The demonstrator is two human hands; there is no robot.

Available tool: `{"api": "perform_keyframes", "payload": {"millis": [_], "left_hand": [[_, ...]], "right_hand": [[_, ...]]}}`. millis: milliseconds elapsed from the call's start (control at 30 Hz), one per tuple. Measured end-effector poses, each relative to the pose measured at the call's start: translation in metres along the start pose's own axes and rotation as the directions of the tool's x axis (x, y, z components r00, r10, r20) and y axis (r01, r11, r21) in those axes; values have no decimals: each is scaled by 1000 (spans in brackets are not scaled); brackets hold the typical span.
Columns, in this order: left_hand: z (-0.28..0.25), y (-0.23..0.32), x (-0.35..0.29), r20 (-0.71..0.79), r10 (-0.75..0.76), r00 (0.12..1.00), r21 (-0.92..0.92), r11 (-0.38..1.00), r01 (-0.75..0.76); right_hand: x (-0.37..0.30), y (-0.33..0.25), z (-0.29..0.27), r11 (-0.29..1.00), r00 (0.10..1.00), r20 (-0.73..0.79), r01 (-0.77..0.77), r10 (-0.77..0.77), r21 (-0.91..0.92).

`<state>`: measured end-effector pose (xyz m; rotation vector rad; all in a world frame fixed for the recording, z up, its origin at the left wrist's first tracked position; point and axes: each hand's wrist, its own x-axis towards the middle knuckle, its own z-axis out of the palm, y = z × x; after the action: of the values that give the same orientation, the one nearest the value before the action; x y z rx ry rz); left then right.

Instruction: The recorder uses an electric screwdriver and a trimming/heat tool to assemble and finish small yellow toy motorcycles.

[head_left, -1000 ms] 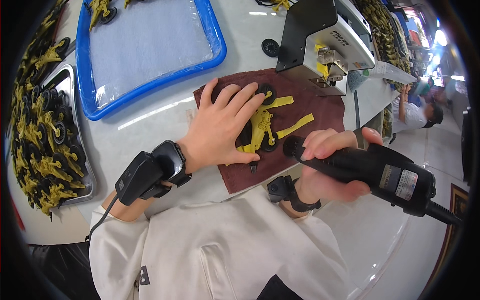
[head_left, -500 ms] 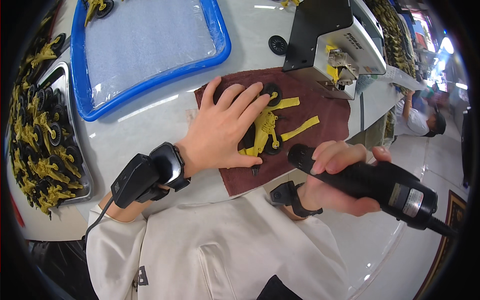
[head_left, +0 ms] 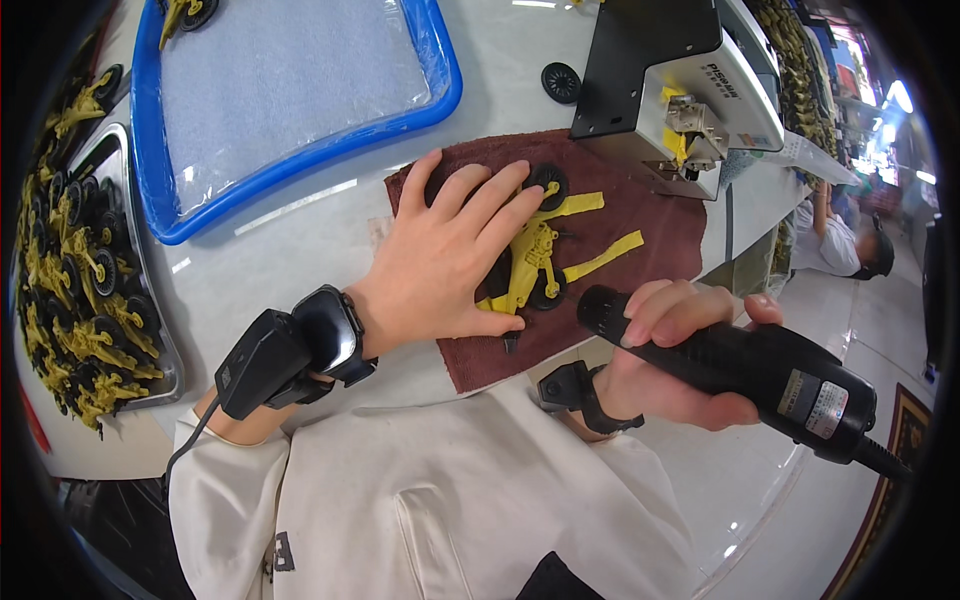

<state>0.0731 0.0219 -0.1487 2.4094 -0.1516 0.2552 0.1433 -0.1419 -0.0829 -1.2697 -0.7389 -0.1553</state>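
A yellow toy vehicle [head_left: 528, 262] with black wheels lies on a dark red cloth [head_left: 625, 215], two yellow strips sticking out to its right. Over its left part spreads my left hand [head_left: 445, 250], thumb at the near end and fingertips by the far wheel, holding it against the cloth. Part of the toy is hidden under the palm. My right hand [head_left: 680, 350] is wrapped around a black corded electric screwdriver [head_left: 770, 370]. Its nose points left, close to the toy's near wheel; whether the bit touches the toy, I cannot tell.
At the far left stands a blue tray [head_left: 300, 165] lined with clear wrap. A metal tray [head_left: 165, 330] heaped with similar yellow toys is at left. A white and black box-shaped machine [head_left: 690, 100] stands beyond the cloth, near a loose black wheel [head_left: 561, 83]. Another person [head_left: 840, 240] is at far right.
The view has shifted slightly. My left hand stays on the toy, and the screwdriver in my right hand holds almost the same place.
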Motion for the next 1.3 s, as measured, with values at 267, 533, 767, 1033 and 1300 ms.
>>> {"api": "perform_keyframes", "payload": {"millis": [267,533,767,1033,1300], "left_hand": [[0,-1,1,3,-2,1000,6,1000,2],[-2,4,0,6,-1,1000,15,1000,1],[0,1,-1,-5,14,1000,9,1000,-14],[-1,-1,-4,-24,17,1000,3,1000,-17],[1,0,-5,-41,18,999,-8,1000,-18]], "right_hand": [[2,13,-17,953,946,316,-23,-77,302],[74,-15,-17,987,977,-144,163,-161,2],[121,16,-8,934,954,-265,38,-139,-356],[15,-23,4,962,934,348,-23,-76,272],[-10,-18,10,961,939,333,-10,-86,278]]}}
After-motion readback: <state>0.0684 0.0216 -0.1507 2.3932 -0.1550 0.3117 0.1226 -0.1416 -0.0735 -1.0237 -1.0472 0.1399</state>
